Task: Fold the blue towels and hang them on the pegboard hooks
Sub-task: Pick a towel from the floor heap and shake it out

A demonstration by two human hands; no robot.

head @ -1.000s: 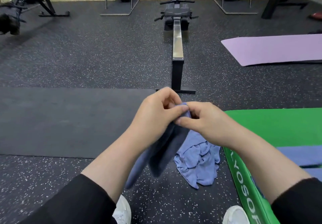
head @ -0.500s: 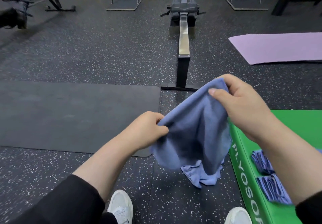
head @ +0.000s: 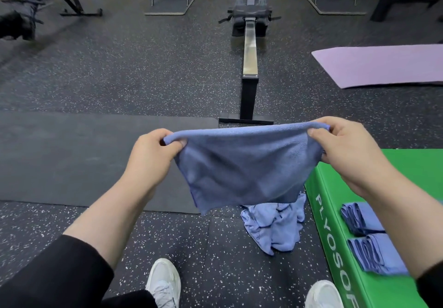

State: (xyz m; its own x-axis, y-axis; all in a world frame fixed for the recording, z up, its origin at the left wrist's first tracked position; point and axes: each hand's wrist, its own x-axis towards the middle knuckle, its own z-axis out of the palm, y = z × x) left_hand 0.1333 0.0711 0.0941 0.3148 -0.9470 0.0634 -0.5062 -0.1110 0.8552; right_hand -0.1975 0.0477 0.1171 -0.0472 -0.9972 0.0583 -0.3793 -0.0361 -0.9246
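My left hand (head: 153,156), right hand (head: 345,149) pinch towel (head: 244,166) corners | speckled rubber floor (head: 119,73) | rower (head: 249,51) 12 o'clock | green box (head: 335,224) 4 o'clock

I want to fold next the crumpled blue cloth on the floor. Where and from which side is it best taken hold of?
Probably pinch the crumpled blue cloth at its loose lower edge near the shoes, coming from above. It lies bunched beside the green box, and the held towel hides its top.

Blue towel (head: 242,164) hangs spread in midair; crumpled towel (head: 275,226) on floor below; folded towels (head: 369,236) on green box (head: 335,247)
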